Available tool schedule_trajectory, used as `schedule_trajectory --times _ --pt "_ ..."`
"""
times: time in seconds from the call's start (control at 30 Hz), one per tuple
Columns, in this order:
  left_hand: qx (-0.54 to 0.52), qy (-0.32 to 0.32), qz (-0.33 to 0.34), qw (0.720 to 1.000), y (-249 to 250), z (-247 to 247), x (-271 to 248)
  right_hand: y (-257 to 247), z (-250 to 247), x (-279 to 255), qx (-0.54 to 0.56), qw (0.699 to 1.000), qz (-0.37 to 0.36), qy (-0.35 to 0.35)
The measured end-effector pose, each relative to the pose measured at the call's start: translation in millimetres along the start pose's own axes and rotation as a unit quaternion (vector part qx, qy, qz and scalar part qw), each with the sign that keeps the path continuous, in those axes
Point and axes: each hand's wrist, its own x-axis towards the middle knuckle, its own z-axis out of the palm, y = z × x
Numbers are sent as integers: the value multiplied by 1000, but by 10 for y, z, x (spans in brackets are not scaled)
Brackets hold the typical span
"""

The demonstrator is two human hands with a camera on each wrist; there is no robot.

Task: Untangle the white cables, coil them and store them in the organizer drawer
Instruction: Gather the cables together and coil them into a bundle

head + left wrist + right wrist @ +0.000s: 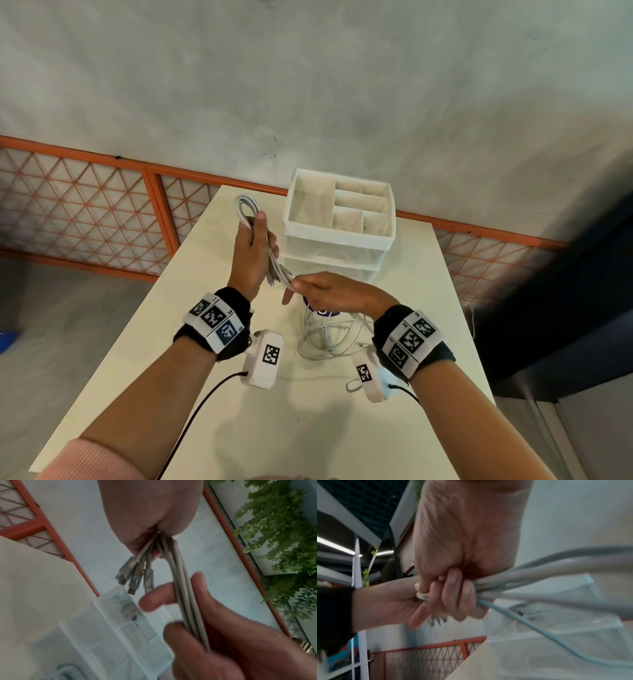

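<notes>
Grip: While I hold the folded cable bundle [270, 255] upright above the table [212, 404], my left hand [251, 255] is clenched round its middle, so the loops cannot spring apart.
Right hand: my right hand [329, 291] pinches the strands at the bundle's lower end, near the plugs; I judge this keeps the ends aligned while the folding is finished.
Loop end: the bundle's far bend [245, 205] rises above my left thumb, just left of the organizer [339, 236].
Remaining cables: a loose white tangle [329, 337] lies on the table below my right hand, not yet coiled.
Destination: the organizer stands at the table's far edge, its divided top tray open; the clear drawer [334, 272] beneath it faces me, and I cannot tell whether it is pulled out.
Left wrist view: only this view shows three plugs [135, 577] fanned out below the right hand's grip.
Right wrist view: only this view shows my left fingers [452, 592] wrapped round the strands, and one strand [539, 632] trailing down toward the table.
Head view: it alone places both hands relative to the organizer and the tangle.
</notes>
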Motion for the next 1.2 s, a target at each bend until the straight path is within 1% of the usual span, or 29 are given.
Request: schedule_trajectory --times 0.07,0.1,0.13,0.2,0.27,0.33,0.43,0.53,0.6,0.77,0.87,0.97,1.1,1.2 --pt "-13 18 16 1000 29 -91 73 93 -15 -82 61 996 21 -65" --pt "-19 21 21 999 51 -136 107 133 -43 -139 81 993 27 -79" --pt "-17 16 26 999 69 -175 128 154 -91 -195 84 993 33 -74" --pt "9 -22 30 999 93 -203 106 152 -225 -268 33 998 46 -19" --pt "40 -88 18 995 105 -168 23 108 -360 -287 -16 998 31 50" --pt "44 -144 -6 989 117 -93 -52 27 -468 -281 -5 996 9 90" --pt "37 -203 -29 978 165 25 -125 -145 -535 -225 -17 990 -12 143" --pt "47 -243 -25 969 197 134 -195 -290 -499 -171 -20 978 -46 200" --pt "53 -242 -32 968 211 169 -230 -326 -467 -184 1 972 -60 227" --pt "55 -244 -64 966 203 151 -229 -384 -445 -276 -7 977 -70 200" --pt "4 -271 -103 957 244 182 -256 -450 -407 -286 -3 975 -86 205" --pt "-42 -272 -154 949 296 218 -315 -482 -396 -276 -37 971 -95 217" --pt "-41 -267 -152 951 306 222 -348 -491 -414 -274 -68 972 -96 202" --pt "-13 -273 -147 951 313 219 -337 -515 -425 -287 -52 978 -95 181"
